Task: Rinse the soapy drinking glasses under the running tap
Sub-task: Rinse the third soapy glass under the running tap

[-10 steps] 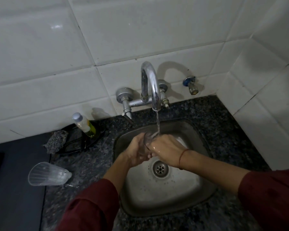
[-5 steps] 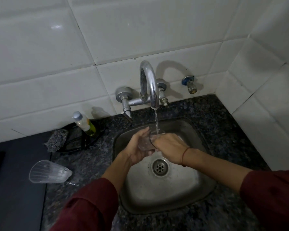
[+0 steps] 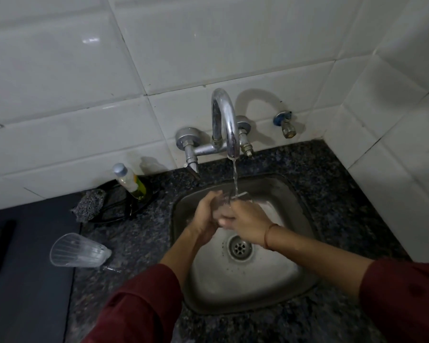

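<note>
Clear drinking glass [image 3: 224,204] sits between both hands over the far half of the square steel sink [image 3: 245,280], right under the curved chrome tap [image 3: 224,120]; thin water stream [image 3: 235,177] lands at its rim, so it's prob. held there to let water run in & over the walls; left hand [image 3: 206,214] curls round it from the left, right hand [image 3: 248,225] wraps it from the right, likely to steady & rub soap off; fingers hide most of the glass, so can't tell if suds remain; hands hover just far of the round drain [image 3: 240,248], so runoff drops straight down; second clear ribbed glass [image 3: 78,251] lies on its side on the dark speckled stone counter [image 3: 139,233], left of the sink, well apart from the tap, mouth facing left; can't tell if it's rinsed or waiting; yellow-green soap bottle w/ grey cap [image 3: 130,181] & grey scrub pad [image 3: 89,204] sit far left by the tiled wall, clear of splashes
</note>
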Demonstrator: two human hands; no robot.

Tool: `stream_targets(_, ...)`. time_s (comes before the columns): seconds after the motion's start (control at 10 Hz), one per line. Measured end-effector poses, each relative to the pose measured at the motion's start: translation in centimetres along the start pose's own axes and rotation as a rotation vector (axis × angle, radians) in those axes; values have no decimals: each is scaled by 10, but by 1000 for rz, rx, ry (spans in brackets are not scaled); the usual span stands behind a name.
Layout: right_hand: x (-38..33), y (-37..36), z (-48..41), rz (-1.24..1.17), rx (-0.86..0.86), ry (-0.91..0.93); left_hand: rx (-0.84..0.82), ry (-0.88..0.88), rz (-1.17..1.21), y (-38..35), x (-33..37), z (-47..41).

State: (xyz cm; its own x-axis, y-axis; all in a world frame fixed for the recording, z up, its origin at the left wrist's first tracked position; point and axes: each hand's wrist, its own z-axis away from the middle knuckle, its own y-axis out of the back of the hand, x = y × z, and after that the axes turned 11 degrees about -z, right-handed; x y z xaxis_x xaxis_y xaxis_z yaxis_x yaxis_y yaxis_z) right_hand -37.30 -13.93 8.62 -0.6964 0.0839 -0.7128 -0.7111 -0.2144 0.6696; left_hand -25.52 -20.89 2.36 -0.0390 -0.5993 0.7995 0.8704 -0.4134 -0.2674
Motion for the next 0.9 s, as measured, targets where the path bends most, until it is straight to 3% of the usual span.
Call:
stream_targets(0.1, -7, 1, 0, -247, -79, 49, 118, -76, -12, -2, -6, 0)
stream_targets(0.2, 13, 10, 4, 469, -146, 269, 105, 85, -192, 1, 6, 0)
stream_targets(0.3, 22, 8, 6, 752, -31, 505, 44, 206, -369, 6, 11, -4)
stream_targets(0.4, 13, 7, 2, 428, -97, 228, -21, 98, -175, -1, 9, 3)
stream_targets(0.5, 7, 7, -3, -549, -28, -169, 35, -39, -10, -8, -3, 9)
stream_targets(0.6, 17, 10, 6, -50, -131, 113, 10, 13, -102, -4, -2, 8)
stream_targets(0.7, 34, 9, 10, 569, 18, 445, -58, 147, -195, -2, 10, 11)
stream_targets(0.8, 12, 5, 9, -284, -65, -24, 27, -2, -166, -6, 4, 11)
stream_targets(0.9, -5, 7, -5, -1355, 187, -542, 130, -185, -106, -12, -9, 10)
